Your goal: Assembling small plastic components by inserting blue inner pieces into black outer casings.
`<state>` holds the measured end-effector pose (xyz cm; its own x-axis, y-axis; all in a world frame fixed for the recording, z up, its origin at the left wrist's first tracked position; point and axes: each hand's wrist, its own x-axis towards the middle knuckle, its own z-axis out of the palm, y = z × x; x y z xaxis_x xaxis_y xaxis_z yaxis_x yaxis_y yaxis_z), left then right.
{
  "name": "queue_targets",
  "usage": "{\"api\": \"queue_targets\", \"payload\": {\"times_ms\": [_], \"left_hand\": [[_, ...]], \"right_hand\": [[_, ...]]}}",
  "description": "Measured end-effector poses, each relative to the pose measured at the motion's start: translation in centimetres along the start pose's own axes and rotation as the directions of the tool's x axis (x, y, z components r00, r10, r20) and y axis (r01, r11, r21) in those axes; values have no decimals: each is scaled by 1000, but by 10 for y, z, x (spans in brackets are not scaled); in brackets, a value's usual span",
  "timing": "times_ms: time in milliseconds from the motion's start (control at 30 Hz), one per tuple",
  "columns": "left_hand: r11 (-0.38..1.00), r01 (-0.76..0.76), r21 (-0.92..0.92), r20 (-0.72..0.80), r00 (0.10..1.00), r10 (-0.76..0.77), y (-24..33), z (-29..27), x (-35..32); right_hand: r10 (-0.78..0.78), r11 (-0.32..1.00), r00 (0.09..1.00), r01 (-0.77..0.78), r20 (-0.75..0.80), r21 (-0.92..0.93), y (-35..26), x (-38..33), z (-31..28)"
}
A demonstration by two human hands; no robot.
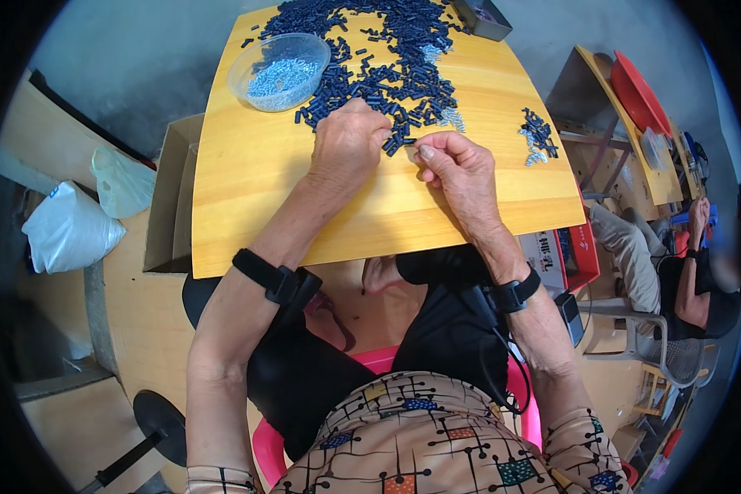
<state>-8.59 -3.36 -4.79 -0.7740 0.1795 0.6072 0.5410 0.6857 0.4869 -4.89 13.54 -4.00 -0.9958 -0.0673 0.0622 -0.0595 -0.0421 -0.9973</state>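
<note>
Across the top middle of the frame, a yellow wooden table is partly covered by a big, messy pile of small dark tubes. At the lower edge of this pile, two bare hands are placed close together but apart. The left hand is seen with its back up and its fingers curled in, just beside the nearest tubes. The right hand is turned toward it, with the thumb and first finger brought close together by the end of a dark tube. The tips are small and partly hidden, so whether anything is gripped by either hand cannot be made out.

At the upper left of the table, a round clear tub is partly filled with tiny shiny bits. More silver bits are scattered along the right side of the pile. Near the table's right edge, a little group of dark pieces is set well apart from the pile, with a few light bits just below it. At the table's top right corner, a dark tray is seen.

Black straps are worn on both forearms. At the left of the frame, a white bag is seen near a cardboard box. At the far right, another person is seated on a grey chair, and a red basin is rested on a wooden table behind.
</note>
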Motion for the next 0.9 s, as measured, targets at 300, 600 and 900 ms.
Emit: {"api": "queue_targets", "payload": {"times_ms": [300,600,900], "left_hand": [[999,-53,-7,77,996,53,7,-4,-8],[999,-53,2,113,992,52,7,-8,-9],[459,510,-727,400,859,-321,33,-25,-13]], "right_hand": [[-2,999,1000,1,-21,-45,-2,1,-2],[-6,999,999,4,-39,-53,-4,1,1],[3,958,1000,3,-19,286,-4,-3,-13]]}}
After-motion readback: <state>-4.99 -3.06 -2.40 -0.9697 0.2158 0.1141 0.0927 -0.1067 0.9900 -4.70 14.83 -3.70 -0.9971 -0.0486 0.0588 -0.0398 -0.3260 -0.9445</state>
